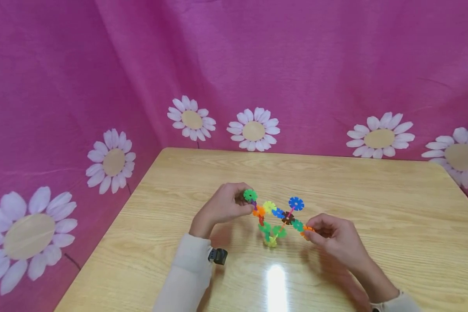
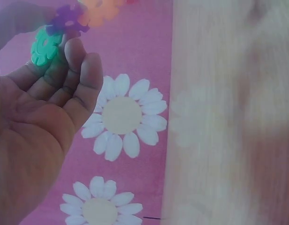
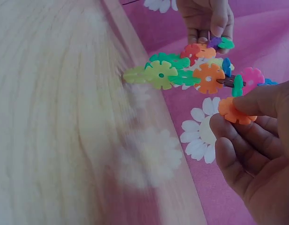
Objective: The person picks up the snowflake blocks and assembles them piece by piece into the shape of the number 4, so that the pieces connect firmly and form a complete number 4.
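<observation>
Between my hands is a joined chain of colourful notched plastic discs, with branches in several colours. My left hand (image 1: 224, 206) pinches its left end at the purple disc (image 2: 68, 19), and a green disc (image 1: 250, 195) sticks out past the fingers. On the other end, my right hand (image 1: 341, 240) pinches an orange disc (image 3: 234, 111) between thumb and fingers. A blue disc (image 1: 296, 203) stands up on a pink one near the dark brown disc (image 1: 287, 218). Green discs (image 1: 279, 232) and a yellow disc (image 3: 161, 75) hang in the lower part, close over the table.
The light wooden table (image 1: 171, 190) extends under both arms, with a bright glare spot at its front. A magenta cloth (image 1: 296, 65) printed with white daisies rises behind it and along the left side. A black band with a small device (image 1: 218, 256) circles the left wrist.
</observation>
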`<state>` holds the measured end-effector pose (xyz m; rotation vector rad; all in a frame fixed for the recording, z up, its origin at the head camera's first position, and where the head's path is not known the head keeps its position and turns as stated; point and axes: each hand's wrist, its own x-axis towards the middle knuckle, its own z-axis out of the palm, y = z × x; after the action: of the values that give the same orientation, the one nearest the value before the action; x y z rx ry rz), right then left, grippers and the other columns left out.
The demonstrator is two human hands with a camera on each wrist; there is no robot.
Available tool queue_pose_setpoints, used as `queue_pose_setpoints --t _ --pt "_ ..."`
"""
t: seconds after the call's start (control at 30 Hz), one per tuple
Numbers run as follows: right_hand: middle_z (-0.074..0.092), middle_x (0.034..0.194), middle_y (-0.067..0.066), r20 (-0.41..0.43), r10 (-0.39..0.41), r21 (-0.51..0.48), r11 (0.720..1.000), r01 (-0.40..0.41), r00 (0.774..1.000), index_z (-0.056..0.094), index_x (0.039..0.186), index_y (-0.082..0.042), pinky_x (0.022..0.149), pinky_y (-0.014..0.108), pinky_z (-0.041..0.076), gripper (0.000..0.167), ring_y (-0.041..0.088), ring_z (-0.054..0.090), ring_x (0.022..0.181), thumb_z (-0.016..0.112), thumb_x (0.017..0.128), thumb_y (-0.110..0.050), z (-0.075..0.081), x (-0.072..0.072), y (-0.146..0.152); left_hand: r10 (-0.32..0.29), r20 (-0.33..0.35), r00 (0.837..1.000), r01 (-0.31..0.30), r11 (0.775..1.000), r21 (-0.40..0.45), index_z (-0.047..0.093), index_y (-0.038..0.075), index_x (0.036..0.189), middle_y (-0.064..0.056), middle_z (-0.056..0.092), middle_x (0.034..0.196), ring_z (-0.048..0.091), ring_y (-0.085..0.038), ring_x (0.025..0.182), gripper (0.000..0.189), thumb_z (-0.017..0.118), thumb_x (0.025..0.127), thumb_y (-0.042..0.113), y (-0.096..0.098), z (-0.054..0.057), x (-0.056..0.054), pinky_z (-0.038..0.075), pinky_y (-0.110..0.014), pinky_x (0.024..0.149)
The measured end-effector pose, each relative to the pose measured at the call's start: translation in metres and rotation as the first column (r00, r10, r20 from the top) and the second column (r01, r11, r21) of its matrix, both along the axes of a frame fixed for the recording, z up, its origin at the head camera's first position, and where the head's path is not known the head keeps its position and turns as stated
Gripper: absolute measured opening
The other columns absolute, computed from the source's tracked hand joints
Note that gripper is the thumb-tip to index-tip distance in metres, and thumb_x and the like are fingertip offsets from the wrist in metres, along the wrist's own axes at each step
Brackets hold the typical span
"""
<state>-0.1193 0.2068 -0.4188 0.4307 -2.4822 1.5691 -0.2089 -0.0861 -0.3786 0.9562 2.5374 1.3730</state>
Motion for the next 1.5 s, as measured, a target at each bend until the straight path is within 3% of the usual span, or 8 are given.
queue_pose_setpoints --t 0.37,0.5,0.67,0.9,1.13,1.33,1.5 --pt "0.071 0.078 0.003 0.154 -0.048 -0.046 0.997 0.056 0.987 0.069 0.091 -0.001 0.062 0.028 0.054 0.012 0.021 0.07 0.07 0.079 0.084 -0.001 -0.012 0.012 -0.006 -0.015 0.01 1.0 0.015 0.998 -0.065 0.064 0.005 0.096 0.0 0.06 0.079 0.057 -0.016 0.073 0.01 0.068 0.087 0.007 0.015 0.009 -0.012 0.049 -0.027 0.067" --pt "0.072 0.076 0.003 0.2 -0.075 -0.042 0.996 0.085 0.977 0.068 0.09 -0.001 0.062 0.028 0.053 0.012 0.023 0.07 0.069 0.078 0.084 -0.002 -0.018 0.013 -0.01 -0.001 0.016 1.0 0.003 0.994 -0.109 0.064 0.005 0.097 0.0 0.062 0.079 0.058 -0.015 0.072 0.011 0.067 0.087 0.007 0.022 0.007 -0.015 0.05 -0.027 0.067" --pt "0.071 0.073 0.006 0.259 -0.109 -0.034 0.992 0.122 0.96 0.067 0.09 0.001 0.056 0.029 0.051 0.012 0.023 0.067 0.063 0.077 0.084 -0.001 -0.023 0.013 -0.012 0.028 0.009 1.0 -0.026 0.988 -0.15 0.058 0.006 0.087 0.001 0.059 0.074 0.055 -0.012 0.067 0.007 0.065 0.087 0.008 0.029 0.001 -0.018 0.046 -0.027 0.067" --pt "0.069 0.072 0.006 0.335 -0.143 -0.002 0.988 0.152 0.931 0.066 0.091 -0.001 0.051 0.029 0.048 0.014 0.02 0.059 0.058 0.077 0.085 -0.005 -0.023 0.014 -0.015 0.096 0.04 0.995 -0.088 0.98 -0.177 0.05 0.008 0.078 0.002 0.047 0.065 0.042 -0.01 0.056 0.016 0.063 0.087 0.007 0.034 -0.005 -0.018 0.038 -0.026 0.06" --pt "0.07 0.074 0.004 0.358 -0.125 -0.004 0.991 0.135 0.925 0.066 0.095 -0.001 0.051 0.027 0.047 0.014 0.018 0.06 0.061 0.076 0.084 -0.002 -0.027 0.019 -0.019 0.15 0.099 0.984 -0.125 0.967 -0.221 0.046 0.006 0.077 0.002 0.037 0.062 0.032 -0.01 0.052 0.02 0.062 0.089 0.007 0.036 -0.015 -0.015 0.035 -0.027 0.058" --pt "0.07 0.074 0.002 0.343 -0.137 0.03 0.99 0.135 0.929 0.07 0.094 -0.003 0.051 0.027 0.047 0.013 0.016 0.061 0.06 0.076 0.083 0.0 -0.031 0.022 -0.022 0.183 0.157 0.971 -0.137 0.955 -0.262 0.051 0.006 0.08 0.001 0.043 0.066 0.039 -0.011 0.054 0.025 0.068 0.095 0.017 0.041 -0.024 -0.015 0.038 -0.028 0.056" --pt "0.069 0.071 0.002 0.345 -0.132 0.029 0.991 0.129 0.929 0.069 0.086 -0.003 0.057 0.025 0.051 0.009 0.016 0.066 0.061 0.078 0.083 -0.002 -0.03 0.021 -0.025 0.189 0.163 0.968 -0.135 0.945 -0.296 0.056 0.003 0.088 0.001 0.044 0.064 0.043 -0.013 0.054 0.021 0.064 0.097 0.021 0.045 -0.029 -0.018 0.04 -0.03 0.058"
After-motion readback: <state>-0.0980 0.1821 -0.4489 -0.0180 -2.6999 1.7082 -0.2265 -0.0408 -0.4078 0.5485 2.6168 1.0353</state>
